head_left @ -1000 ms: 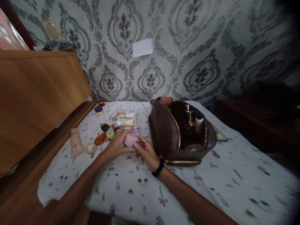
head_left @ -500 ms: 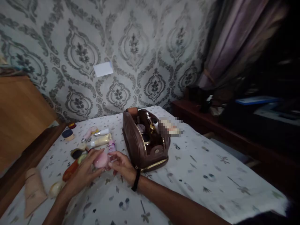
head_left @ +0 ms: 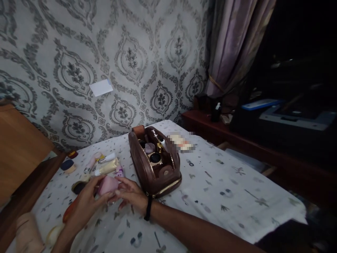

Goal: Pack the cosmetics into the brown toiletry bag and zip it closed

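Between my two hands is a small pink rounded cosmetic item; its exact kind is unclear. My left hand closes on it from the left, thumb below. From the right, my right hand grips its edge with thumb and fingers, a black band on the wrist. Just right of my hands stands an unzipped brown toiletry bag, holding a black-topped jar and other cosmetics. Beyond my hands lie a cream tube, a white-capped tube and a purple-and-white item.
A patterned white cloth covers the table. At left are a beige tube, a round pale item, an orange item and a dark-lidded jar. A blurred packet lies behind the bag.
The view has swung right, so the scene sits further left. The pink item has turned in my hands, showing a more angular side. Both hands keep hold of it.
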`<state>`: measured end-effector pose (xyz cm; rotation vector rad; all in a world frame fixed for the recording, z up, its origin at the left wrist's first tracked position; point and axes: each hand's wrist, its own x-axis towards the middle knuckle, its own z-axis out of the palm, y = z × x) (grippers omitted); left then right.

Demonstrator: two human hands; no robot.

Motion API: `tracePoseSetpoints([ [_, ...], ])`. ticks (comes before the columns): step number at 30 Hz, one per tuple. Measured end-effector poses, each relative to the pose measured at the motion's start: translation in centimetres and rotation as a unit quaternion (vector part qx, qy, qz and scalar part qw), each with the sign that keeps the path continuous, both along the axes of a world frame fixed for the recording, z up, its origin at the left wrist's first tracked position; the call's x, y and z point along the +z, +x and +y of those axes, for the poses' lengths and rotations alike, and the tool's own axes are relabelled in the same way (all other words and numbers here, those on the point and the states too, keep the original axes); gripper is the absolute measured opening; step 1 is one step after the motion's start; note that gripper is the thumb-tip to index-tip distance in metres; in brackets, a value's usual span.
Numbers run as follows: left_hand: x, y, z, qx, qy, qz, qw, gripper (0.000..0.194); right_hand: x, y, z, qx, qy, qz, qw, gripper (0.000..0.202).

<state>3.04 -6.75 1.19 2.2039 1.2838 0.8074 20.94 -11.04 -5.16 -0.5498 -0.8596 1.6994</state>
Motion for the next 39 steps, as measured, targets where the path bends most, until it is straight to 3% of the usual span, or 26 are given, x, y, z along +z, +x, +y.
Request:
tracePoseSetpoints([
  [5,0.6,-0.4,-0.2,-0.080,-0.008,0.006,0.997,0.054,0.4,0.2,-0.1,0.009,-0.007,0.025,1.000,0.086],
  [8,1.4,-0.4,-0.2,-0.097,-0.005,0.017,0.995,0.053,0.5,0.3,-0.1,0.029,0.007,0.021,0.999,0.078],
  [15,6.1,2.6,0.8,-0.049,-0.046,-0.070,0.995,0.054,0.0,0.1,0.0,0.035,-0.022,0.031,0.999,0.080],
  [18,8.0,4.3,1.4,-0.066,-0.045,-0.099,0.992,0.048,0.0,0.1,0.0,0.030,-0.017,0.016,0.999,0.072],
  [21,9.1,5.8,2.0,-0.070,-0.058,-0.117,0.989,0.048,0.0,0.0,0.0,0.026,-0.014,-0.002,1.000,0.066],
  [29,9.1,7.8,2.9,-0.089,-0.067,-0.119,0.987,0.054,0.4,0.1,-0.1,0.024,-0.022,-0.019,0.999,0.066],
  [39,8.9,8.4,3.2,-0.082,-0.079,-0.141,0.983,0.054,0.3,0.1,-0.1,0.026,-0.027,-0.012,0.999,0.066],
])
